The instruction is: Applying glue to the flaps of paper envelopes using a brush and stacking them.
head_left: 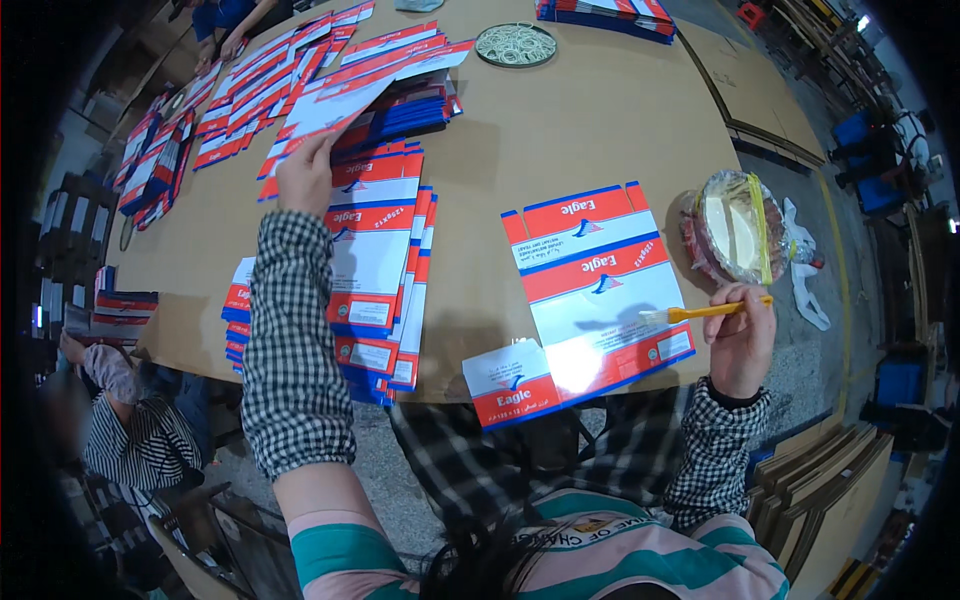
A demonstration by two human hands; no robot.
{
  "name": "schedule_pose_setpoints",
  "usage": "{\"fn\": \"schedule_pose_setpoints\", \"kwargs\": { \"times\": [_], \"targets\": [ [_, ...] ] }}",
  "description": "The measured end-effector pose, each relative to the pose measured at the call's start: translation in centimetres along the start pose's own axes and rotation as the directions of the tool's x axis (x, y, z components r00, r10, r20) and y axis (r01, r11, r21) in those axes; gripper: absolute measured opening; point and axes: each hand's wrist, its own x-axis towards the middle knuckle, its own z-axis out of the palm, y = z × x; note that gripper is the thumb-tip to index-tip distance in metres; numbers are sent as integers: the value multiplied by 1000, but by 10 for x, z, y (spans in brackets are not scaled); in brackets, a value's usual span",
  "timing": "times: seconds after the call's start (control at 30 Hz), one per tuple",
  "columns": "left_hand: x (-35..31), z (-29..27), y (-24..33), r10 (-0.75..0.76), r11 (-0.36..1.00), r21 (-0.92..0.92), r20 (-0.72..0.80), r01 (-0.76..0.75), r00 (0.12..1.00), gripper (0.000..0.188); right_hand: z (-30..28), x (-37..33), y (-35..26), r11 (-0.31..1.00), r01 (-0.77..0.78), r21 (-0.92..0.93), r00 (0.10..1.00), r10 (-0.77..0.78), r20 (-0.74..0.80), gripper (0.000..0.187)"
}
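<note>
My right hand (742,340) is closed around the orange handle of a brush (695,312). The brush's pale bristles reach over a flat printed carton (595,262) in red, white and blue, which lies in front of me with one flap toward the lower left. Farther off to the left, my left hand (305,175) grips the near edge of another flat carton (345,100), partly raised over a pile. Beneath my left forearm and beside it are overlapping flat cartons (375,270). A bowl of white paste (728,228), wrapped in plastic film, stands right of the carton.
A round dish of rubber bands (515,45) sits at the far side of the brown table (600,120). More carton stacks (255,90) cover the far left. Cardboard sheets (820,490) lean at the lower right. Other people work at the far edge and on the left.
</note>
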Motion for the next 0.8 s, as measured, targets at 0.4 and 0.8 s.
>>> {"fn": "schedule_pose_setpoints", "kwargs": {
  "times": [0.4, 0.8],
  "targets": [
    [-175, -57, 49, 311, 942, 35, 282, -333, 908, 22, -38, -36, -26, 989, 140, 49, 988, -136, -76, 22],
    [-271, 82, 103, -492, 690, -357, 407, 630, 770, 30, -45, -54, -27, 990, 96, 106, 995, -92, -39, 22]
  ]
}}
